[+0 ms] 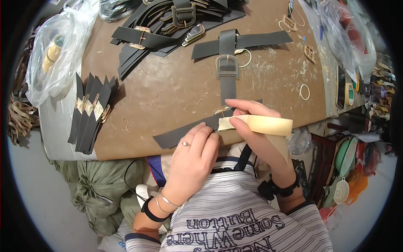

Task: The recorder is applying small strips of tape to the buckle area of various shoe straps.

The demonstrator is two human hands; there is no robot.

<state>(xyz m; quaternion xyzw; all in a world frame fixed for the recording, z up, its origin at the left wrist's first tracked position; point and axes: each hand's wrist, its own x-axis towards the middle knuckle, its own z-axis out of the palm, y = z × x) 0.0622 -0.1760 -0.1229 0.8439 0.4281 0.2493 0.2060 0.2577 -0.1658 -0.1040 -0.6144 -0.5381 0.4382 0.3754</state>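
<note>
A dark grey strap (pixel 176 132) lies slantwise along the near edge of the table, with a gold-edged buckle (pixel 222 110) at its far side. My left hand (pixel 195 147) grips it near its middle, fingers bent over it. In my right hand (pixel 259 110) is a roll of cream masking tape (pixel 270 125). Its loose end runs to the left between thumb and fingers and reaches the strap beside the buckle. The right fingertips are close to the strap's upper edge. Just beyond stands a crossed pair of dark straps with a large D-shaped buckle (pixel 227 67).
Several taped straps (pixel 90 113) are stacked at the left. Behind is a heap of dark straps (pixel 138 54) with buckles. Loose buckles (pixel 309 53) and a rubber band (pixel 304 92) lie at the right, near a phone (pixel 340 86). Plastic bags (pixel 58 54) line the table's sides.
</note>
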